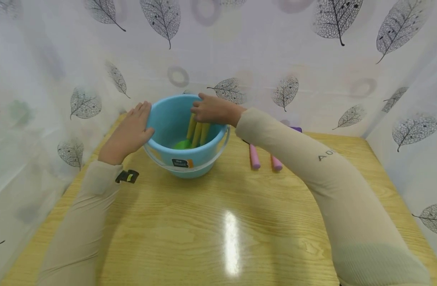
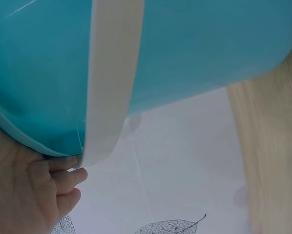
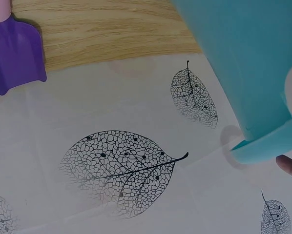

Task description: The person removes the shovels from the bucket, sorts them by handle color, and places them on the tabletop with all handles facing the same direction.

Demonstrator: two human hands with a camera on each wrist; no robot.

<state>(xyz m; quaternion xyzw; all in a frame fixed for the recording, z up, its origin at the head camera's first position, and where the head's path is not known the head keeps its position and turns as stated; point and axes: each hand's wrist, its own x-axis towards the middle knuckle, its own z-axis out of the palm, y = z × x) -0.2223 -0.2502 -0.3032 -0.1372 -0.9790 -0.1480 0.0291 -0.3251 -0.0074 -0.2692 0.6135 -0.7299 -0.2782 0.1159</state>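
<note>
A light blue bucket [image 1: 190,169] with a white handle [image 1: 204,165] stands upright on the table. On its left rim is my left hand [image 1: 127,133], thumb at the rim and fingers bent against the outside in the left wrist view. My right hand [image 1: 216,110] reaches over the right rim, fingers curled at the top of the yellow handles [image 1: 196,133] inside. It appears to grip one of them; which one is hidden. A green tool head [image 1: 182,144] lies low in the bucket. In the right wrist view only a fingertip [image 3: 290,165] shows below the rim.
Right of the bucket lie two pink handles [image 1: 254,157], partly behind my right forearm. One belongs to a purple toy shovel [image 3: 19,56]. The wooden table [image 1: 190,226] meets a white leaf-print curtain [image 1: 247,51] at the back and sides.
</note>
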